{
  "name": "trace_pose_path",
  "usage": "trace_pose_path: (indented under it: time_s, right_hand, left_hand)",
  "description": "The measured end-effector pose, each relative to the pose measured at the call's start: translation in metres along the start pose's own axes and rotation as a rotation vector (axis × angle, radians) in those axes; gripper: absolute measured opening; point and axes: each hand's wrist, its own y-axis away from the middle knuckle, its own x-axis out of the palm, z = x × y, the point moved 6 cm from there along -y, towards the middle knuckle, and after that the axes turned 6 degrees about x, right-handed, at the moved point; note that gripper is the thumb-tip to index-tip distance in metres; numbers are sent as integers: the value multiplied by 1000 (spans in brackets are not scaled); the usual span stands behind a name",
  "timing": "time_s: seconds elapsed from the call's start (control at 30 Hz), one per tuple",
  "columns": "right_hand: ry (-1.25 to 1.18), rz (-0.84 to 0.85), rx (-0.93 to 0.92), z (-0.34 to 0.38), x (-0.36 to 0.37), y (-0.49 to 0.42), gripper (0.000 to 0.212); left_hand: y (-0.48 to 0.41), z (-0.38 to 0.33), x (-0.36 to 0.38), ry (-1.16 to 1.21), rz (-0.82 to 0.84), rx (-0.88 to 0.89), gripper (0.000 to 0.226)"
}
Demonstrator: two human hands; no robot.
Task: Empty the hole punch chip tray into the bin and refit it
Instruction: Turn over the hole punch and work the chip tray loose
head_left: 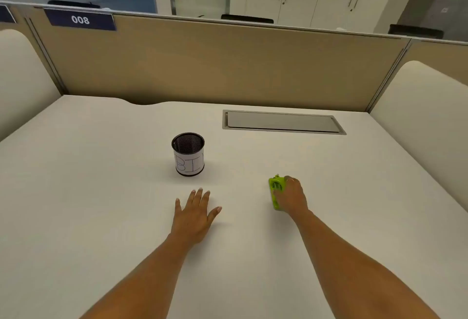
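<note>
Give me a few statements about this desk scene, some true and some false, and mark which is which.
1. The right hand is wrapped around the small lime-green plastic hole punch. True.
2. The left hand is holding the black mesh cup with a white paper label reading BIN. False: it lies flat and open on the white desk, apart from the cup.
3. The cup stands upright. True.
4. The cup sits to the right of the punch. False: it is to the left and farther back.
5. The grey hatch in the desk is open. False: it is closed.
</note>
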Motion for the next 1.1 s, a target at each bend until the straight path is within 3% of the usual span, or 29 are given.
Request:
trace_pose_path:
  time_s: [0.1, 0.17, 0.33, 0.47, 0.53, 0.73, 0.83, 0.97, 1.1]
  right_hand:
    - [-166, -82, 110, -3, -7, -7, 47]
    - [-264, -100, 182, -7, -10, -11, 44]
    - [-506, -121, 348, -18, -10, -15, 39]
    - [-593, -101, 402, -22, -9, -14, 39]
    - [-632, -85, 425, -22, -7, -11, 40]
    - [-749, 4, 335, -12, 3, 8, 38]
    - [-825, 82, 283, -2, 10, 19, 39]
    - [-928, 200, 232, 12, 21, 38, 38]
    - [-970, 272, 196, 22, 30, 56, 37]
  left_hand:
    - [0, -2, 0, 22, 6, -5, 97]
    - [-1, -2, 3, 17, 31, -24, 81]
    - [-5, -2, 9, 12, 17, -31, 67]
    - [-2, -5, 8, 50, 13, -51, 88]
    - [-3, -6, 9, 70, 6, -60, 70]
    - [-5, -12, 5, 179, 38, -90, 62]
    - [-5, -17, 0, 397, 12, -105, 56]
    - [4, -26, -9, 984, -62, -190, 34]
    - [7, -30, -10, 1341, -75, -282, 43]
